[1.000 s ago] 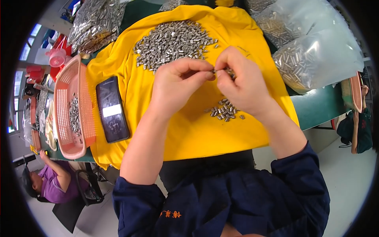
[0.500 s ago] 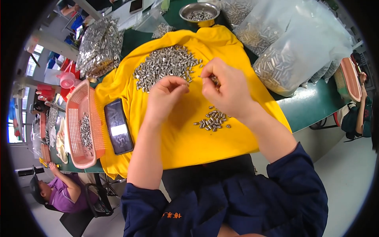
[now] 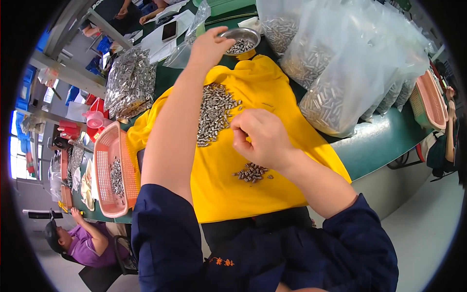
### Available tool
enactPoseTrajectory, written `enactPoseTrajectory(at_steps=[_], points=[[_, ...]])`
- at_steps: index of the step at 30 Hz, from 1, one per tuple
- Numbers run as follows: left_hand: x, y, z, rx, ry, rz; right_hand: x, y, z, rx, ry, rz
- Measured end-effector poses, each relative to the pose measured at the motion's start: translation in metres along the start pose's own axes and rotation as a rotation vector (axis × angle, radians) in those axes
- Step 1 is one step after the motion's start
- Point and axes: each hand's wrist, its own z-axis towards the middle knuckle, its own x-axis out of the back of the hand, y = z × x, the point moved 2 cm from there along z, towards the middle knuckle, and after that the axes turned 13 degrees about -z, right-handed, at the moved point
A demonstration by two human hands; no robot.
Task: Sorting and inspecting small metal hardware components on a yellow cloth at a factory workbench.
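"Where is that left hand (image 3: 207,50) from where you're standing?"

"Out at the far side of the bench (image 3: 374,151), by the near left rim of the steel bowl (image 3: 256,45). The fingers are spread apart. I can't tell whether a piece sits among them."

"And the right hand (image 3: 262,138)?"

"Curled into a loose fist above the yellow cloth (image 3: 277,197), thumb and forefinger leaving a small gap. What's inside, if anything, I can't tell from here."

"So where are the little metal cylinders?"

"The large pile (image 3: 212,114) lies on the cloth, partly hidden behind the left forearm. The small cluster (image 3: 251,172) is nearer the person, just below the right hand. More are in the bowl."

"What's around them?"

"A pink basket (image 3: 103,168) stands to the left, with small metal parts in it. Clear plastic bags (image 3: 327,100) of metal pieces crowd the right side, beyond the cloth. A black phone (image 3: 169,31) lies over on the far left, near the papers (image 3: 184,22)."
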Motion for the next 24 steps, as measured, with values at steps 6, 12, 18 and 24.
enactPoseTrajectory(at_steps=[6, 12, 18, 24], points=[[0.038, -0.003, -0.036, -0.025, 0.003, 0.066, -0.003, 0.004, 0.001, -0.055, -0.037, 0.046], [0.061, -0.013, -0.126, 0.144, -0.043, 0.033, -0.004, 0.008, 0.001, -0.352, -0.055, 0.156], [0.040, -0.011, -0.172, 0.088, -0.227, 0.411, -0.018, 0.012, -0.008, -0.402, -0.114, 0.170], [0.031, -0.016, -0.176, 0.023, -0.167, 0.398, -0.019, 0.008, -0.009, -0.390, -0.151, 0.126]])
